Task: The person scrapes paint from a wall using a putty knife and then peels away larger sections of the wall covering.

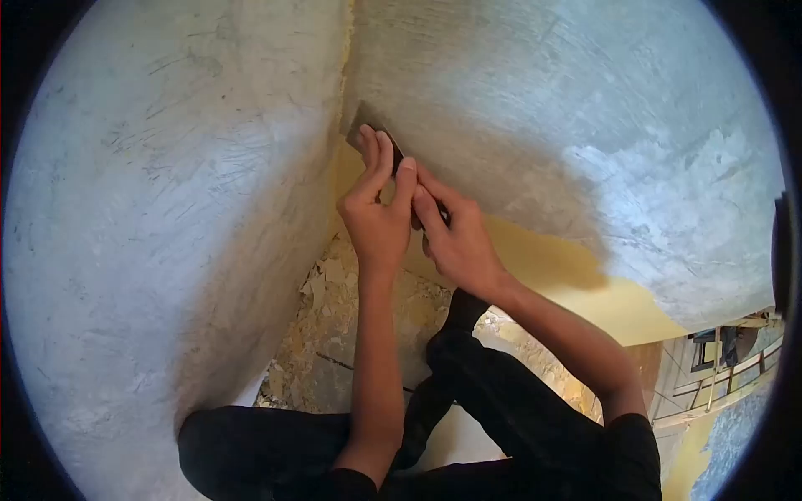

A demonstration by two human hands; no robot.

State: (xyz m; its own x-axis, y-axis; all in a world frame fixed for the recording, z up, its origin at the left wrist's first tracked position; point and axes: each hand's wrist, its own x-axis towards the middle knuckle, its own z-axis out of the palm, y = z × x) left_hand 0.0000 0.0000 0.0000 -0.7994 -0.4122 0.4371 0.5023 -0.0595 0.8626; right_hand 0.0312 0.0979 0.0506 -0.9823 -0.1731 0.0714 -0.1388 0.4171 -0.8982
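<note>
A scraper with a flat metal blade and a dark handle lies against the grey wall, close to the corner. My left hand has its fingertips pressed on the blade and its thumb beside the handle. Just to the right, my right hand is closed round the handle. Below the grey layer a yellow wall surface shows, its upper edge uneven. Part of the handle is hidden by the fingers.
Another grey wall stands on the left and meets the first at a corner. Broken flakes litter the floor between the walls. My bent legs in dark trousers are below. Wooden framing shows at the far right.
</note>
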